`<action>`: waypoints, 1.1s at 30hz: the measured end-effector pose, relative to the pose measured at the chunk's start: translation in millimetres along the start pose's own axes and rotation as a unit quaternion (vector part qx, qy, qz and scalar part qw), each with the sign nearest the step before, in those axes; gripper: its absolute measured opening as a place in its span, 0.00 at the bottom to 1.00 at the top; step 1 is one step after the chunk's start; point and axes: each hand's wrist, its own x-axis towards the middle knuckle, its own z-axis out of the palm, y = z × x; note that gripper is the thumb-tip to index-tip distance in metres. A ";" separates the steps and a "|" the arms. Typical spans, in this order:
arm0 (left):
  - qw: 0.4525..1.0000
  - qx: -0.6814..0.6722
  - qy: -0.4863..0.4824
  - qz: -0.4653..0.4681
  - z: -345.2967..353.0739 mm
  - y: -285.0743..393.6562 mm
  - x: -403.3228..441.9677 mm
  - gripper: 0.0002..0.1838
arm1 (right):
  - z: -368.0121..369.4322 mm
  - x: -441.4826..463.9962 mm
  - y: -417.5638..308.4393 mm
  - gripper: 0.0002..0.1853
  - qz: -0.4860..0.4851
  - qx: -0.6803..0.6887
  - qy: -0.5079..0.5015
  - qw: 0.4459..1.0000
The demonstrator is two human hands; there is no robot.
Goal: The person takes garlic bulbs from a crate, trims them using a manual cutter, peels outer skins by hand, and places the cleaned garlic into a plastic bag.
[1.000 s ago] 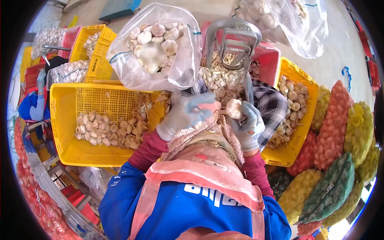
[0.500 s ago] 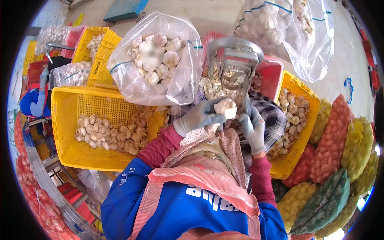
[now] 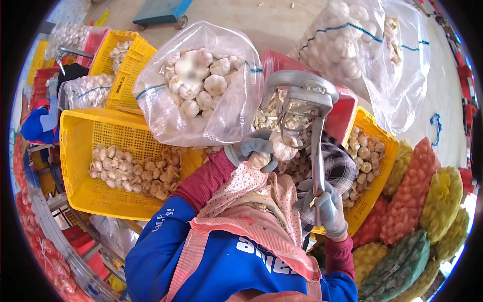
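Note:
Two garlic bulbs are in my gloved left hand point(image 3: 254, 150): the larger garlic bulb point(image 3: 284, 146) rests at the fingertips, against the looped end of a metal cutter point(image 3: 302, 93), and a smaller garlic bulb point(image 3: 259, 160) sits lower in the fingers. My gloved right hand point(image 3: 328, 207) is closed around the cutter's long handle point(image 3: 318, 156), near its lower end. Below the cutter, a red crate point(image 3: 342, 113) holds garlic and trimmed scraps. A clear plastic bag point(image 3: 151, 113) of cleaned bulbs stands just beyond my left hand.
Left of me is a yellow crate point(image 3: 75, 166) partly filled with garlic; another yellow crate point(image 3: 375, 189) of bulbs stands on the right. A full clear bag point(image 3: 337, 43) is at the back. Net sacks point(image 3: 410, 194) line the right side. A co-worker point(image 3: 40, 123) sits far left.
My right hand has moved down toward me, and the cutter's handle now stretches long between it and the head. The larger bulb has come up against the cutter's loop.

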 end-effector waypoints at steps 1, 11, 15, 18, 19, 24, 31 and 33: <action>0.998 -0.015 -0.060 0.027 -16.4 -18.6 8.3 0.40 | 0.9 0.0 -0.2 0.26 0.002 -0.001 0.001 1.000; 0.971 -0.127 0.001 0.203 -5.0 -47.9 22.7 0.28 | -13.4 68.2 73.2 0.11 -0.250 -0.290 0.153 0.911; 0.980 -0.115 -0.023 0.162 -4.9 -40.2 8.6 0.32 | -21.3 87.2 86.5 0.24 -0.280 -0.460 0.241 0.807; 0.991 -0.056 0.022 0.121 5.1 -44.3 -2.1 0.33 | -2.9 45.5 56.6 0.27 -0.377 -0.472 0.246 0.759; 0.994 -0.038 0.018 0.104 6.2 -48.9 -3.7 0.33 | 0.3 32.4 57.3 0.27 -0.350 -0.421 0.216 0.808; 0.983 0.123 0.092 0.098 57.3 -50.2 2.5 0.18 | 35.6 23.3 70.6 0.32 -0.252 -0.311 0.224 0.889; 0.939 0.109 0.325 0.024 76.0 -29.0 -26.0 0.16 | 46.3 17.3 85.4 0.19 -0.052 0.177 0.268 0.946; 0.882 0.266 0.367 0.130 54.0 -53.1 -32.2 0.15 | 37.4 17.0 95.6 0.27 -0.025 0.228 0.277 0.933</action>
